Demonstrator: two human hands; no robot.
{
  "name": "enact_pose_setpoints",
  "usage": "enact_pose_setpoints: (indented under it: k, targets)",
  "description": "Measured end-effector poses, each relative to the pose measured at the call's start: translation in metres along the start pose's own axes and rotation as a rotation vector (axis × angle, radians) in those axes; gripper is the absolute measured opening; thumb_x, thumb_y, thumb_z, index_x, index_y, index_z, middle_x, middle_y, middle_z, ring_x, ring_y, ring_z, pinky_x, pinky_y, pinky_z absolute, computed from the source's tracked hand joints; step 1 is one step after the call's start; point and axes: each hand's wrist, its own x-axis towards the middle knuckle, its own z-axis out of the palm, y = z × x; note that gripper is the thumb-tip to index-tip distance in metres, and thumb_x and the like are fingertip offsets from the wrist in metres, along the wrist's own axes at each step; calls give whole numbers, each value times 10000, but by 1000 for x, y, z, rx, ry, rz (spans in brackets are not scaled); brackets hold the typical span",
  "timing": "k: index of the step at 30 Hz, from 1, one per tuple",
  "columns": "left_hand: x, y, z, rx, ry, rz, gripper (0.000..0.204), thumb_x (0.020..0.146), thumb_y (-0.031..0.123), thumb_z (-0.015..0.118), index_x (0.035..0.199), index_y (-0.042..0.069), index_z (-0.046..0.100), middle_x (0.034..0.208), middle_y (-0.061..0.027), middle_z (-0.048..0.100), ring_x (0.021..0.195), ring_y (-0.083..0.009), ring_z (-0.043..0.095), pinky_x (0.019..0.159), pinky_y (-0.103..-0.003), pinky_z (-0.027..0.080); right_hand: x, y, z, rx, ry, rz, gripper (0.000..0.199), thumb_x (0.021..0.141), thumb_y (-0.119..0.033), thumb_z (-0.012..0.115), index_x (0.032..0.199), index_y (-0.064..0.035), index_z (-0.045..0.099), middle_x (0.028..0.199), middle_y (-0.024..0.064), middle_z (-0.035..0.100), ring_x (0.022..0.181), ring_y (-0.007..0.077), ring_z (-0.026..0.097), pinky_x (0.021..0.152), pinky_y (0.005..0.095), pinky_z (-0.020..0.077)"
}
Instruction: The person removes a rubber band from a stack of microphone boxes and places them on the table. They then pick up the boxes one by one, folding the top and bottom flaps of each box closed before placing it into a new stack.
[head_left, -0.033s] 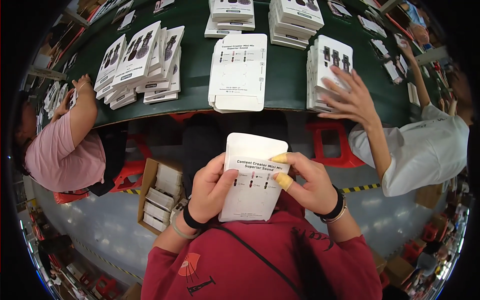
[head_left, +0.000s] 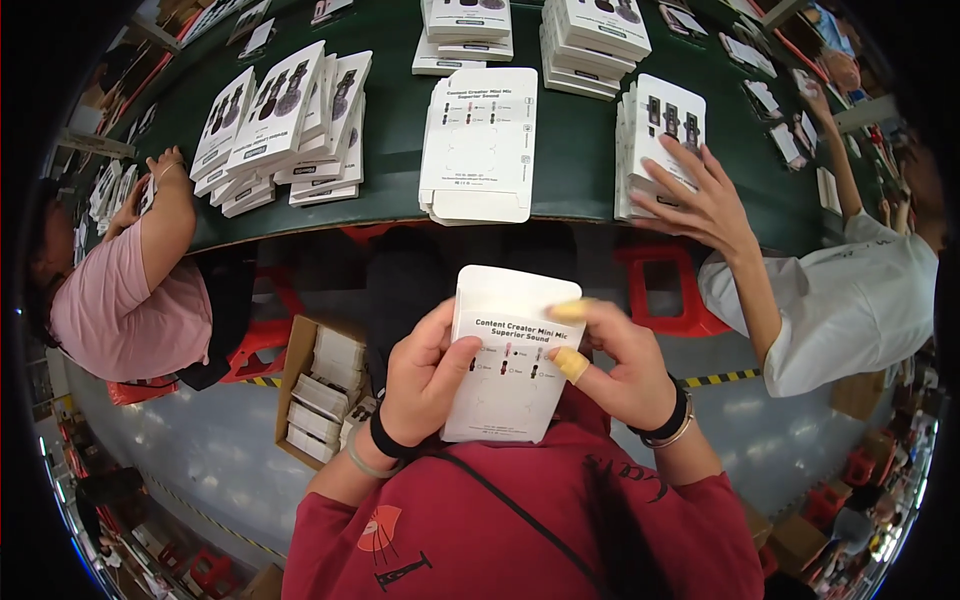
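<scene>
Head view, one white carton [head_left: 500, 400] before one red shirt [head_left: 480, 550], left hand [head_left: 428, 368] pinching its left edge, right hand [head_left: 632, 378] holding its right, long axis running away from the body, flap end toward the counter [head_left: 394, 150], one flat-carton pile [head_left: 474, 150] there.

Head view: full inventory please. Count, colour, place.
Held carton: one, white, between the person's hands
Carton pile: one, white, near edge of table, middle
Printed boxes: many, white, stacked left, far middle and right on the table
Small packs: several, white and dark, table's far right
Table: one, dark green, ahead
Cardboard box: one, brown, floor at left, white packages inside
Stools: several, red, by the table; exact count unclear
Nearby co-workers: two, pink and white shirts, left and right
Own shirt: one, red, lower middle
Left hand: one, black wristband, carton's left side
Right hand: one, yellow wraps, carton's right side
</scene>
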Motion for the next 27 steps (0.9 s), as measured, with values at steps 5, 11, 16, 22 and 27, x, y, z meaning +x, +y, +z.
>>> enact_pose_setpoints:
  k: [5, 11, 16, 22, 27]
  targets:
    - [-5, 2, 10, 86, 93, 186, 465, 1008, 46, 554, 1442, -21, 399, 926, -100, 717, 822, -107, 648, 763, -234, 500, -7, 10, 9, 509, 237, 92, 399, 1004, -105, 577, 1366, 53, 522, 1225, 97, 656, 998, 126, 655, 879, 267, 519]
    - [1, 8, -7, 344, -160, 264, 441, 1007, 49, 563, 1422, 2, 419, 866, -71, 700, 770, -78, 624, 721, -203, 470, 7, 11, -3, 961, -104, 339, 408, 1024, -110, 538, 1393, 61, 508, 1269, 74, 648, 1080, 114, 627, 961, 268, 491]
    - [-7, 6, -2, 343, -58, 236, 373, 994, 53, 596, 1342, 11, 468, 850, -60, 694, 754, -84, 627, 714, -200, 467, 12, -8, 0, 315, -59, 123, 346, 986, -101, 585, 1299, 42, 613, 1112, 107, 727, 930, 148, 691, 836, 270, 539]
    - [-5, -6, 14, 77, 42, 233, 410, 970, 60, 643, 1332, 2, 459, 845, -57, 697, 779, -99, 657, 716, -214, 493, 8, -16, -18, -97, -172, -183, 323, 935, -77, 642, 1237, 37, 658, 1112, 155, 727, 839, 175, 720, 730, 282, 560]
    - [-9, 1, 12, 67, 71, 124, 455, 957, 81, 670, 1338, -8, 439, 832, -46, 698, 805, -107, 668, 711, -216, 499, 10, -4, -5, -70, -156, -384, 326, 911, -96, 679, 1218, 12, 675, 1065, 175, 730, 784, 200, 723, 648, 278, 544]
